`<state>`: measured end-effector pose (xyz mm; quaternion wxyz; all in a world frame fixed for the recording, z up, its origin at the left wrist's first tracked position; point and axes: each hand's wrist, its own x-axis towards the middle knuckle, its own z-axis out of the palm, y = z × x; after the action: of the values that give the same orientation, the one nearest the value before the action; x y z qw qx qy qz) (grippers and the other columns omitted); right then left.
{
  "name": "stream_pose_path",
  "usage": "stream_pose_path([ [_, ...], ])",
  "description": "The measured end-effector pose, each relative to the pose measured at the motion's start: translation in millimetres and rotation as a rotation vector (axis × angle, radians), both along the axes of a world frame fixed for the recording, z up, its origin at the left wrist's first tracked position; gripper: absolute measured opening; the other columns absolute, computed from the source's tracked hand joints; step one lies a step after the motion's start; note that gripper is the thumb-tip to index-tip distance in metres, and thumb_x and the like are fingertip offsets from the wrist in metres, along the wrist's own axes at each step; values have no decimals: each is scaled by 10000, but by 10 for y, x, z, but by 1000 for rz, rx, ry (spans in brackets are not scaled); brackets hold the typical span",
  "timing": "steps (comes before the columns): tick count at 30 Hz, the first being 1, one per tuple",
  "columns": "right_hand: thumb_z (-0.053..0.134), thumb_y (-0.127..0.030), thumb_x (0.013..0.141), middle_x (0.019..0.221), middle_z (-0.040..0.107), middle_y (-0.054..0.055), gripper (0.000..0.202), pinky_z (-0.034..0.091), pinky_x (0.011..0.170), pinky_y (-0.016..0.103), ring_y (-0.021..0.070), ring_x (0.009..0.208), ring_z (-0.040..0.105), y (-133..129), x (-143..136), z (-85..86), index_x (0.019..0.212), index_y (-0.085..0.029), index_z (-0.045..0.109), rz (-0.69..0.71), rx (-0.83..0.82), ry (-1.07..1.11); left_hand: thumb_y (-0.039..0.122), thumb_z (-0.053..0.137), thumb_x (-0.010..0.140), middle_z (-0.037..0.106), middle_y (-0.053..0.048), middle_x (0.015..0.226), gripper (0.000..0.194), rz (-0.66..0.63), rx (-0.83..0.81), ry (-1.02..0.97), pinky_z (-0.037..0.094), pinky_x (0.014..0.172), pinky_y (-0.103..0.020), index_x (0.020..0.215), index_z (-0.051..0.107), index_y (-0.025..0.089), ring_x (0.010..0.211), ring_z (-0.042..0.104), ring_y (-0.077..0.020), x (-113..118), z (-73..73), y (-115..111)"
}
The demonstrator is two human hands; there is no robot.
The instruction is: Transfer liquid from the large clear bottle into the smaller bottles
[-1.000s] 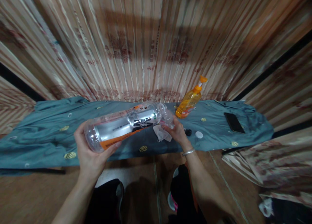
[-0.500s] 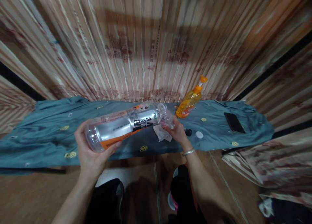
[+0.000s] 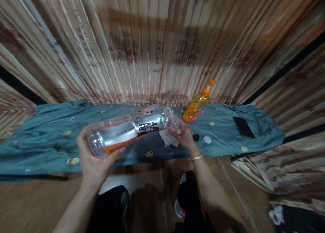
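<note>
My left hand [image 3: 95, 155] wraps round the base of a large clear plastic bottle [image 3: 119, 135] with a silver and orange label. The bottle lies on its side in the air, its neck pointing right and slightly up. At that neck, my right hand [image 3: 185, 135] grips a small clear plastic container [image 3: 174, 123], whose exact kind I cannot make out. Container and bottle mouth meet or overlap in view; whether they touch is unclear. Below them lies a crumpled white tissue [image 3: 169, 140] on the cloth.
A pump bottle of orange liquid [image 3: 195, 108] stands behind my right hand. Beside that hand lie a small black cap [image 3: 196, 137] and a white round lid [image 3: 207, 139]. A black phone [image 3: 243, 127] rests farther right on the teal cloth [image 3: 50, 135]. Curtains [image 3: 152, 50] hang behind.
Almost nothing differs. The large bottle and my left hand have shifted very slightly left; both grips are the same.
</note>
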<state>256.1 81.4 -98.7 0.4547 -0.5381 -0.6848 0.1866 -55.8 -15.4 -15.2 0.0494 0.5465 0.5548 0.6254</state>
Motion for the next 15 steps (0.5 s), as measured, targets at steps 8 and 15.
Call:
stream_pose_path([
  [8,747,-367,776,1065,743,61,487,578,780,359,244,887,719,6,2,-9,1210,-220,583,8,1,8,586,936,398,593,-128,1237,1070,2,-6,-5,467,1039,-595,1307,551,173,1148,582,-341,-16,-25,12],
  [15,749,-367,770,1056,746,68,506,577,792,369,251,890,718,11,-3,-17,1223,-215,581,-13,-10,-6,609,920,412,594,-115,1241,1049,1,13,-11,470,1049,-583,1306,554,199,1156,581,-331,-9,-18,15],
])
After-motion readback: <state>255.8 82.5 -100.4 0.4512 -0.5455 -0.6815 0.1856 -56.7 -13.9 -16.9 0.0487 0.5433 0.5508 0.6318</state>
